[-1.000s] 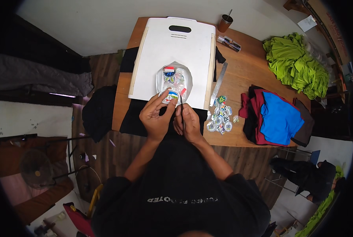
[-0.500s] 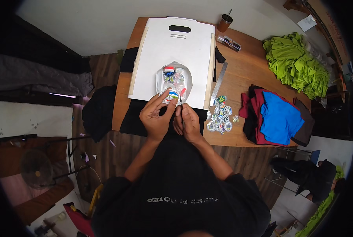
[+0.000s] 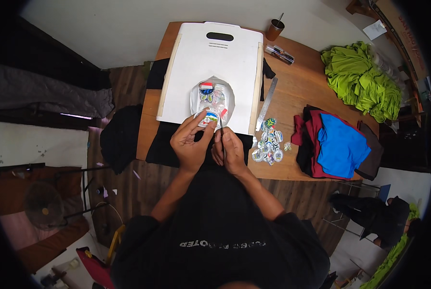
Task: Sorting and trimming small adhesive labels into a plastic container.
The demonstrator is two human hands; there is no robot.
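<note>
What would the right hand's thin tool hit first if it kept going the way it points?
Probably the clear sheet of stickers on the white board. The right hand holds the tool tip-up toward it; depth is unclear, so it may already touch.

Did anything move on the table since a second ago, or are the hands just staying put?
Nothing visibly changed. The left hand still pinches the round sticker at the edge of the clear sheet, and the right hand still holds the thin dark tool against it. The white board and sticker pile lie where they were.
</note>
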